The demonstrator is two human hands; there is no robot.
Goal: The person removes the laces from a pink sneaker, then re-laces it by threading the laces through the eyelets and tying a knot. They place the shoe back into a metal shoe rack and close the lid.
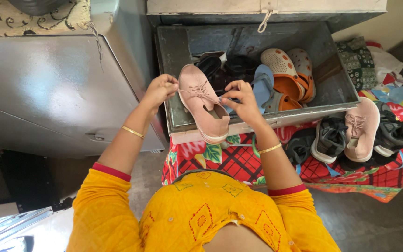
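- You hold a pink shoe (204, 105) over the front edge of the grey metal box (336, 84), its toe pointing into the box and its heel toward you.
- Your left hand (159, 89) is just left of the shoe; its fingers (170, 85) are pressed together, pinching one end of the lace (197, 90).
- Your right hand (241, 99) is just right of the shoe; its fingers (229, 93) pinch the other lace end beside the shoe's opening.
- Inside the box, behind the pink shoe, lie dark sandals (213, 65), a blue slipper (262, 84) and orange and cream clogs (288, 74).
- Right of the box, on a red flowered cloth (201, 156), lie a second pink shoe (361, 133) and a grey and black sneaker (328, 137).
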